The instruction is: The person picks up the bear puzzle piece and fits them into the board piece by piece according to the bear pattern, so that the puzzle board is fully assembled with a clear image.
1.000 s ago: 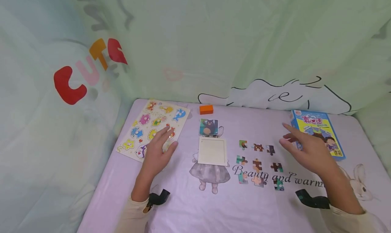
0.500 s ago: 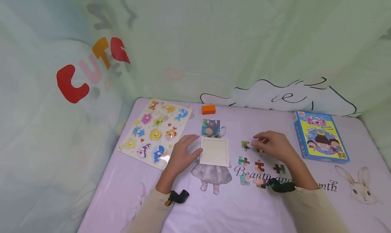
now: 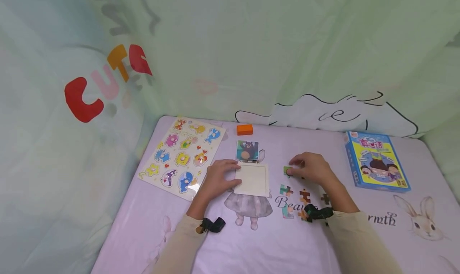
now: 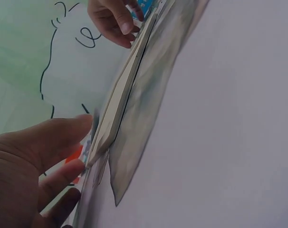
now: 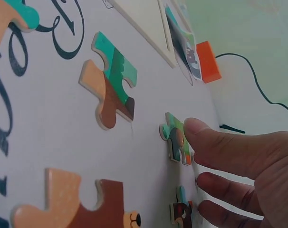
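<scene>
In the head view a square cream puzzle tray [image 3: 252, 179] lies at the table's middle. My left hand [image 3: 220, 179] is at its left edge, thumb and fingers spread apart; in the left wrist view the fingertips come close to the tray's corner. My right hand [image 3: 312, 170] is at a green puzzle piece [image 5: 176, 137]. Its thumb is against the piece's edge, with the other fingers held apart from the thumb. The piece lies on the table. Several more jigsaw pieces [image 3: 286, 189] lie spread out below, some hidden by my right wrist.
Above the tray lies a bear picture card [image 3: 247, 150], with an orange block [image 3: 244, 130] behind it. A sea-animal peg board [image 3: 179, 158] lies to the left. A blue and yellow box [image 3: 378, 161] lies at the right. Printed fabric walls rise behind the table.
My left hand has moved right from over the peg board to the tray's edge. My right hand has come left from beside the box to the green puzzle piece.
</scene>
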`<state>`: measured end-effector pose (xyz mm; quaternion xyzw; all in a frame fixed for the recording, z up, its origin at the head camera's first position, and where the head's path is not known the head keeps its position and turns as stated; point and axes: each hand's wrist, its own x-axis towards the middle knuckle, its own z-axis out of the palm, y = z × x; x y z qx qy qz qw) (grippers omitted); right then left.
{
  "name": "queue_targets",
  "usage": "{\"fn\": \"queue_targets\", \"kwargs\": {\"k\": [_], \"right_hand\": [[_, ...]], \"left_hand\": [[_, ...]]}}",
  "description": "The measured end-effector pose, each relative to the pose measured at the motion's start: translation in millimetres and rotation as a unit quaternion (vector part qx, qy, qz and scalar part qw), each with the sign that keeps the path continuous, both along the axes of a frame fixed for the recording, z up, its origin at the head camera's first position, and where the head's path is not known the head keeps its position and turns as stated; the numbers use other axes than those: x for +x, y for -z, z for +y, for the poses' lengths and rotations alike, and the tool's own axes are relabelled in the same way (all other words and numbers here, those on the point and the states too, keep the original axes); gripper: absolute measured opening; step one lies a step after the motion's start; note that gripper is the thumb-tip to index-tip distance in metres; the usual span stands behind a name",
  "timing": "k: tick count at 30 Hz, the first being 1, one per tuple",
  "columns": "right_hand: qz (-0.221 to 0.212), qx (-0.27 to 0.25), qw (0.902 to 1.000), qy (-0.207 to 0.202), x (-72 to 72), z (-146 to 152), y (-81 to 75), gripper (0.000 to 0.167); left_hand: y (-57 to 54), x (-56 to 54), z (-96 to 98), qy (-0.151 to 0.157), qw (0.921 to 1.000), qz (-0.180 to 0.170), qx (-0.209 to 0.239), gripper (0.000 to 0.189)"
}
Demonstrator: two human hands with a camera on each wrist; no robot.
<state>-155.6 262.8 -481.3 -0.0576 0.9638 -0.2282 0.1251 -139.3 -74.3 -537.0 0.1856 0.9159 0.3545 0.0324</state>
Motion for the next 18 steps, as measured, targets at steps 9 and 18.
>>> {"fn": "queue_targets", "kwargs": {"k": [9,18], "right_hand": [[-0.008,0.011,0.9999,-0.004,-5.3,-1.1,3.4,0.040],[-0.033,-0.005,0.9994,0.010,-5.7,-3.6,4.4,0.031]], "left_hand": [[1.5,1.1,-4.2,0.010,0.9999,-0.012,0.003,0.043],[-0.2,2.5,-3.7,0.013,0.9997,-0.015,-0.011,0.042]]}}
